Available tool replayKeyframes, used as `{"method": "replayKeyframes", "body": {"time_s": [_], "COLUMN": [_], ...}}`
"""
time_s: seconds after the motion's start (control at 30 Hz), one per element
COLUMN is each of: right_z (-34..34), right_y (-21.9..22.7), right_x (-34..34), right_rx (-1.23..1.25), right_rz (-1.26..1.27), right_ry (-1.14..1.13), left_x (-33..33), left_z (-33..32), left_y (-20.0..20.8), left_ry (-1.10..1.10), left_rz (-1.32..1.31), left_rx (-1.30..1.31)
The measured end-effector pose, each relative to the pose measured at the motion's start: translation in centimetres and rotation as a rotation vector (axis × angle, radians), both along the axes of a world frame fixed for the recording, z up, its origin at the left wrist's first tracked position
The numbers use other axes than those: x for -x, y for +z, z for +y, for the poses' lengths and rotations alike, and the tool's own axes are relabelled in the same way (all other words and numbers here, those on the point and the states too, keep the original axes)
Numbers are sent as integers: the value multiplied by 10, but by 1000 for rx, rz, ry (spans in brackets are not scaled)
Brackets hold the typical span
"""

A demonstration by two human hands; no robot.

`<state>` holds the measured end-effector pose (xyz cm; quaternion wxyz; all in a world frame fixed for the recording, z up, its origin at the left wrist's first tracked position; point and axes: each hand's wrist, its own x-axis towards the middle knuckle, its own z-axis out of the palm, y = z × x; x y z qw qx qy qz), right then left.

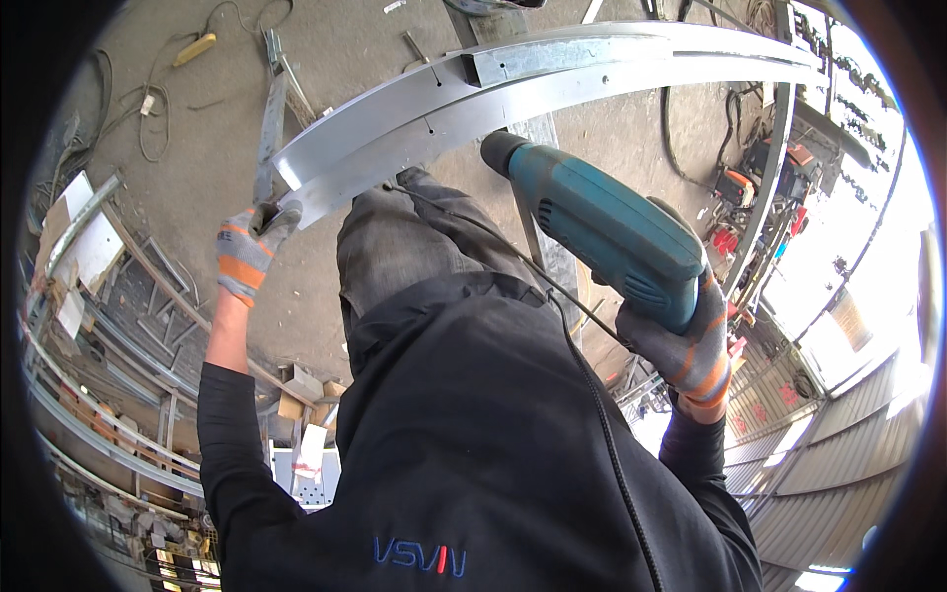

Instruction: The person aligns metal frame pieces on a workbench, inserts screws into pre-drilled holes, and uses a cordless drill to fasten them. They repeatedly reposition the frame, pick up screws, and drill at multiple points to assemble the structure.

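Note:
My right hand [686, 345], in a grey and orange work glove, is wrapped round the handle of a teal power drill [602, 217]. The drill's black chuck [501, 151] points up and left, close to the near edge of a long silver metal channel [395, 138]. Whether a bit sits in the chuck cannot be made out. At the channel's left end my gloved left hand [253, 242] grips its near corner, fingers closed on the edge. Small slots and holes show along the channel. A black cord [513, 237] runs across my lap towards the drill.
A shorter galvanized piece [562, 59] lies on the channel. Metal supports [271, 128] stand below it. A yellow-handled tool [194, 49] and cables lie on the concrete floor. Orange and black machines [735, 185] stand at right; metal stock [128, 345] is stacked at left.

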<state>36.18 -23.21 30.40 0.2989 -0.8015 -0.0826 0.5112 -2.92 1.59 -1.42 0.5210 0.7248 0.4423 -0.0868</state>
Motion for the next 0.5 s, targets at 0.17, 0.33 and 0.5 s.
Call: {"method": "replayKeyframes", "body": {"time_s": [0.17, 0.33, 0.5], "right_z": [-2, -12, -21], "right_y": [1, -9, -10], "right_x": [-1, -5, -7], "right_rx": [57, -20, 4], "right_rz": [17, 6, 2], "right_ry": [-39, -1, -19], "left_x": [12, 21, 22], "left_z": [-5, -8, -9], "left_y": [-10, -22, -26], "left_ry": [20, -4, 32], "left_rz": [-35, -32, -52], "left_rx": [-11, -42, -7]}}
